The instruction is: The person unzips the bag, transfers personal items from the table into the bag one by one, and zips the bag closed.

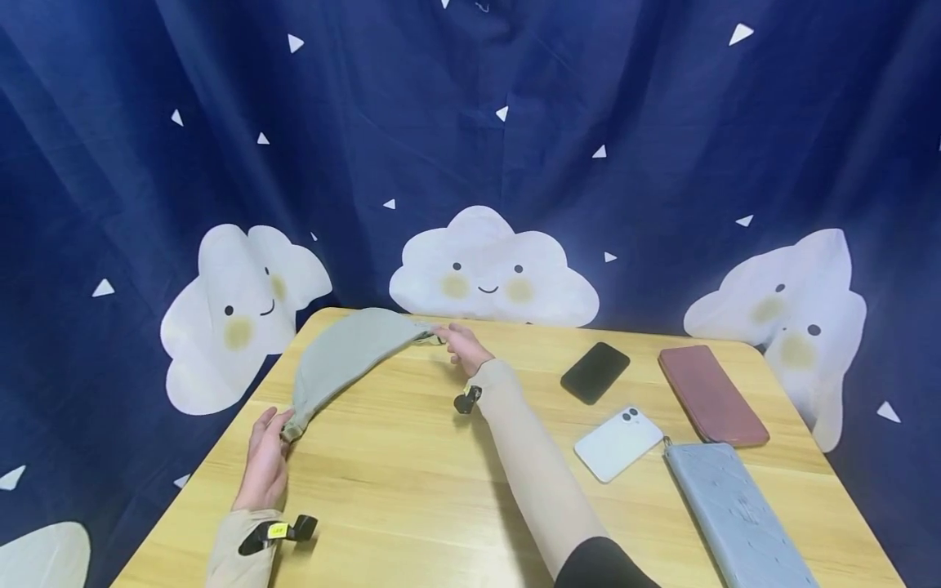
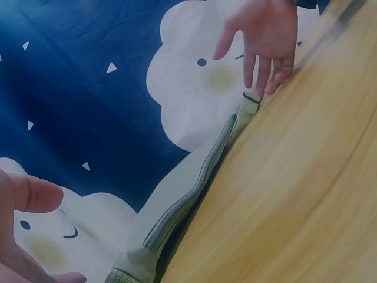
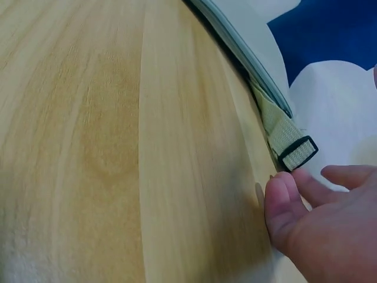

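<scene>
A pale grey-green crescent-shaped bag lies at the far left of the table, with a zipper along its inner edge. Each end has a webbing strap; a black slider buckle sits on the right one. My left hand is beside the bag's near left end, its thumb and fingers spread apart in the left wrist view. At the other end my right hand has its fingertips right at the strap by the buckle, with the palm open and fingers loosely extended in the left wrist view.
On the right side of the wooden table lie a black phone, a white phone with its cameras up, a dark red wallet and a light blue quilted wallet. A blue cloud-patterned curtain hangs behind the table.
</scene>
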`<move>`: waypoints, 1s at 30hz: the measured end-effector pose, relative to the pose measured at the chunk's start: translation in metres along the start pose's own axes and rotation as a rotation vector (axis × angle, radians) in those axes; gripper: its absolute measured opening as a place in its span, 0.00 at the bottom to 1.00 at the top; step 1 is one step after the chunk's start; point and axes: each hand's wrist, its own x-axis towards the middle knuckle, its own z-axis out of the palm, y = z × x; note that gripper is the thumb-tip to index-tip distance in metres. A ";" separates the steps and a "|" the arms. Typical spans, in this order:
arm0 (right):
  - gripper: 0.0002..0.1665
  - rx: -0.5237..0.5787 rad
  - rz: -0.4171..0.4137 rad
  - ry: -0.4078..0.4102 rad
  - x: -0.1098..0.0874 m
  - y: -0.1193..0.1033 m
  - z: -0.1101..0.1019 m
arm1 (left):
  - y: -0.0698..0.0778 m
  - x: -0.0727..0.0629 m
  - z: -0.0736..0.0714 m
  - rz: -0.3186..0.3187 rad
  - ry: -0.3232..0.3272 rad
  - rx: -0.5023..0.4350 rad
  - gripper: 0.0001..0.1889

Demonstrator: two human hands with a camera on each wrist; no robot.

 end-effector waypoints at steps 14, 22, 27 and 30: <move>0.38 -0.067 -0.056 0.223 -0.011 0.004 0.009 | 0.001 -0.003 -0.004 0.017 -0.048 0.022 0.37; 0.26 0.022 -0.065 0.248 -0.008 0.012 0.003 | 0.004 -0.007 -0.011 0.001 -0.098 0.000 0.33; 0.22 0.041 -0.057 0.276 -0.013 0.016 -0.003 | 0.003 -0.008 -0.013 -0.007 -0.122 0.006 0.32; 0.25 0.027 -0.057 0.288 -0.018 0.015 -0.005 | 0.002 -0.009 -0.013 -0.021 -0.132 0.006 0.32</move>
